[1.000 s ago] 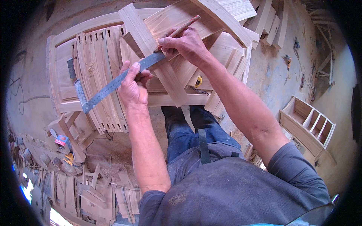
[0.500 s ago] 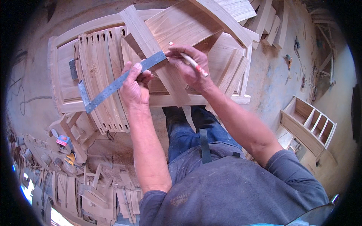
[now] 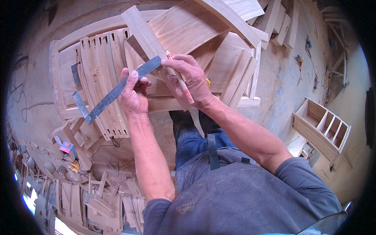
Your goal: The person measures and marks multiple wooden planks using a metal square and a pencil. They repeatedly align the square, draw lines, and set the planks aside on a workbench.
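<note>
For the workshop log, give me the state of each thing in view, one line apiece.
Left hand: closed on the metal square.
Right hand: holding the red-and-white pencil.
Metal square: held slantwise by its long blade.
Red-and-white pencil: tilted.
Narrow wooden board: slanting, partly covered.
Slotted wooden slats: side by side.
Divided wooden case: open.

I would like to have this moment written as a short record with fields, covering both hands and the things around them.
Left hand: the left hand grips the blade of a metal L-square
Right hand: the right hand holds a red-and-white pencil; its fingertips are by the blade's end, contact unclear
Plank: a wooden plank lies diagonally; the blade's end overlaps it in view
Left side: slotted boards side by side
Far right: a wooden unit with dividers
</note>
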A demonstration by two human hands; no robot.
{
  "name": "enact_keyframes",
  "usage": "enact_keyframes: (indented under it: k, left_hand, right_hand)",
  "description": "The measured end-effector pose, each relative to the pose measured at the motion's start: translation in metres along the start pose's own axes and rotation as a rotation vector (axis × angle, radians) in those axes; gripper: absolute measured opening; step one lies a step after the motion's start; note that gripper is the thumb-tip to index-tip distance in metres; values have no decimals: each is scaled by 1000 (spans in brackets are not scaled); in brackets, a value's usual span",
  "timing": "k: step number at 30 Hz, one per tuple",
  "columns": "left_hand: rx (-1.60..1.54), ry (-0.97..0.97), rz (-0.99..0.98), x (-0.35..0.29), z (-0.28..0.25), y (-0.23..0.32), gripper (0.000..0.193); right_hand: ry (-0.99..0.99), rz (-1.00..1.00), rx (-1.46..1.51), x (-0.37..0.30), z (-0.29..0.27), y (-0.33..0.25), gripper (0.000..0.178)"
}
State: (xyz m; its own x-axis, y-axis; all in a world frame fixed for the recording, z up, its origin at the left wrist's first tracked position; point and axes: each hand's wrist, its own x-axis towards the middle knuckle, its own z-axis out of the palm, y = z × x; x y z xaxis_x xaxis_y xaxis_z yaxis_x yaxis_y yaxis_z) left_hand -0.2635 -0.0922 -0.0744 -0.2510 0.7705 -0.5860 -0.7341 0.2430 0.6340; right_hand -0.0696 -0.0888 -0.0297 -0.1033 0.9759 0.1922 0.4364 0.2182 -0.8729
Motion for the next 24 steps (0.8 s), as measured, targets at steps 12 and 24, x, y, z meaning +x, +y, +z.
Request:
enact_keyframes:
  k: [12, 24]
  left_hand:
    - [-85, -37, -56, -3, 19, -19, 18]
    - [-22, 69, -34, -5, 32, -13, 17]
  right_hand:
    - [-41, -63, -22, -4, 5, 15, 53]
    - [-76, -39, -33, -14, 4, 4, 64]
